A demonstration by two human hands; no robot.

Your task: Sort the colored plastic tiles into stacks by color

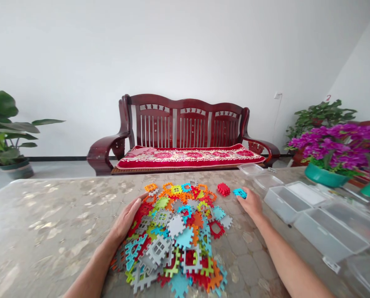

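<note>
A large heap of interlocking plastic building tiles (pixel 176 226) in grey, red, orange, lime and blue lies in front of me, some solid and some with window cutouts. Along its left side rests my left hand (pixel 127 217), fingers stretched out and touching the edge of the heap, with no tile visibly gripped. My right hand (pixel 250 203) is to the right of the heap, its thumb and fingers on a blue window tile (pixel 239 193). A red tile (pixel 223 189) sits apart, just left of that blue one. An orange window tile (pixel 150 187) lies beyond my left fingertips.
Clear plastic boxes (pixel 321 236) with lids stand on the right of the patterned tabletop (pixel 48 231). Behind them is a teal pot (pixel 325 176) of purple flowers (pixel 342 145). A wooden bench (pixel 185 120) stands past the far table edge, with a potted plant (pixel 8 132) at left.
</note>
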